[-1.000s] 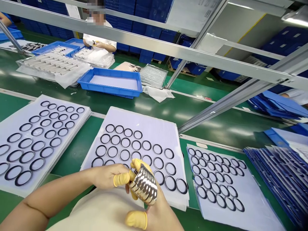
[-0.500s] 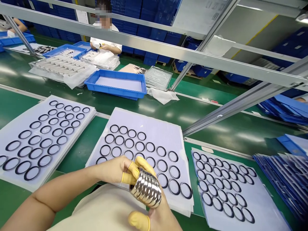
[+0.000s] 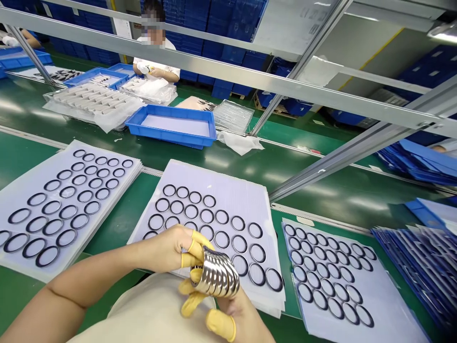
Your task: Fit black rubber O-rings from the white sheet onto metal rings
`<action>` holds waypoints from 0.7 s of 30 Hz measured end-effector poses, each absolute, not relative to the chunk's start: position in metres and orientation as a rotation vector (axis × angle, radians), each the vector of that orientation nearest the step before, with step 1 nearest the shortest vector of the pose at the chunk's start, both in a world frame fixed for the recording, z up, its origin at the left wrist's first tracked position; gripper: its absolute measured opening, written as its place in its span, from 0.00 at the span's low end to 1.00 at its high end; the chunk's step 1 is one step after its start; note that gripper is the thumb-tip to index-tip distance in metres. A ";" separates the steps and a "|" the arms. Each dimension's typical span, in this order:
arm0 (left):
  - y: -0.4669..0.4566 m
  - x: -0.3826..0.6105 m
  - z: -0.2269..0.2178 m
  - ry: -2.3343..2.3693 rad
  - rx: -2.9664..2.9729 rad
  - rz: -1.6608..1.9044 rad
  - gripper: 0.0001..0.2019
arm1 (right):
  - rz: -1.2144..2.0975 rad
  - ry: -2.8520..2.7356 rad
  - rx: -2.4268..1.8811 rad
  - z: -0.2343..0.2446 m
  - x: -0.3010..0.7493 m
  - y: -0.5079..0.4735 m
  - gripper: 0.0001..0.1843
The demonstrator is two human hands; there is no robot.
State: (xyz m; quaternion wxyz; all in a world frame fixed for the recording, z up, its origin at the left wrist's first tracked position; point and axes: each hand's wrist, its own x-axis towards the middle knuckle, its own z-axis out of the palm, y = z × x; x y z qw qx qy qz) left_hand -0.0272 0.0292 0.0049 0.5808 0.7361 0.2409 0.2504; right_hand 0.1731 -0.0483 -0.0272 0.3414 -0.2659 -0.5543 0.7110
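Note:
A stack of shiny metal rings point(image 3: 219, 275) is threaded over the fingers of my right hand point(image 3: 233, 314), low in the middle. Yellow finger cots cover its fingertips, which poke out past the left end of the stack, and the thumb stands apart. My left hand point(image 3: 174, 247), also in yellow finger cots, pinches the left end of the same stack between thumb and fingers. Behind both hands lies a white sheet point(image 3: 228, 183) with rows of dark-edged rings point(image 3: 207, 216) laid flat. My forearm and hands hide some of its front rows.
Further sheets with rings lie to the left point(image 3: 103, 164) and right point(image 3: 378, 295). A blue tray point(image 3: 171, 136) stands beyond the middle sheet. Metal frame bars point(image 3: 221, 71) cross overhead. Blue sheets point(image 3: 410, 267) are stacked at far right. A co-worker point(image 3: 157, 62) sits opposite.
The right hand's fingers have swung down and left, showing below the stack. My left fingers have shifted along its upper left end. The rings tilt slightly differently.

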 end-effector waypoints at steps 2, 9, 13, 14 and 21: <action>0.030 -0.025 0.003 0.549 1.649 0.593 0.09 | 1.936 -1.382 -0.622 -0.024 0.173 -0.050 0.27; 0.031 -0.017 -0.017 0.505 1.263 0.490 0.09 | 2.024 -1.417 -0.616 -0.019 0.172 -0.051 0.42; 0.029 -0.017 -0.021 0.505 1.155 0.462 0.07 | 2.011 -1.407 -0.567 -0.019 0.172 -0.051 0.43; 0.029 -0.017 -0.021 0.508 1.161 0.463 0.07 | 2.005 -1.394 -0.527 -0.020 0.172 -0.051 0.42; 0.026 -0.017 -0.011 0.563 1.466 0.547 0.07 | 2.071 -1.290 -0.472 -0.030 0.166 -0.049 0.37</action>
